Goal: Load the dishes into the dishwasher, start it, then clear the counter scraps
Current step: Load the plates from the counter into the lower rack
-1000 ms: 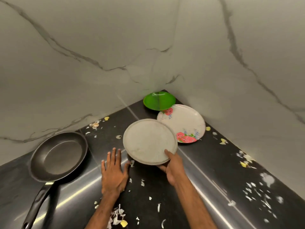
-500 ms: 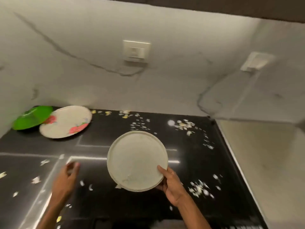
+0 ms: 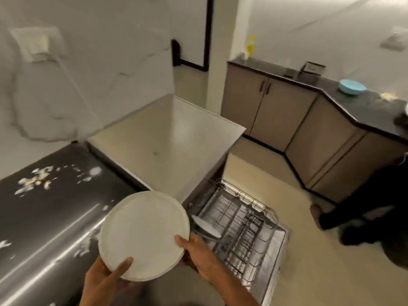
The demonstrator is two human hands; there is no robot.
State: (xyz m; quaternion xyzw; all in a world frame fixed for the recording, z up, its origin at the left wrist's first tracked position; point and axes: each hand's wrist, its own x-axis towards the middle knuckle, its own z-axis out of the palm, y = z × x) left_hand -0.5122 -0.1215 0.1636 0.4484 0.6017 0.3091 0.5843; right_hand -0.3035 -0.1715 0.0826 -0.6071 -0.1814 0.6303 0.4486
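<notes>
1. Two bare hands hold one off-white round plate [image 3: 143, 236]. The left grip [image 3: 103, 281] is clamped on its near rim, thumb on the upper face and fingers hidden beneath. The right grip [image 3: 198, 252] is clamped on the rim nearest the dishwasher rack [image 3: 240, 226], thumb likewise on top.
2. Plate location: in the air just left of the rack and not touching it, over the edge of the dark worktop [image 3: 50, 217]. It is face up and close to level; blur prevents a finer reading of the tilt.
3. Rack condition: pulled out and low, with most tines vacant. One pale dish [image 3: 205, 226] leans at the rack's near-left corner, just beside the right grip.
4. Step in hand, as judged: loading. This plate is in transit to the rack and is not yet seated. Starting the machine and clearing the scraps both remain to be done.
5. Next move, as judged: the plate must be turned from flat to on-edge and lowered between free tines, probably next to the dish already loaded. One grip would likely have to let go to allow the turn. Clearance from the loaded dish needs watching.
6. Pale scraps [image 3: 35, 182] lie scattered on the worktop, well left of the rack.
7. A person in dark clothing [image 3: 364, 206] is on the floor to the right of the rack, well apart from it.
</notes>
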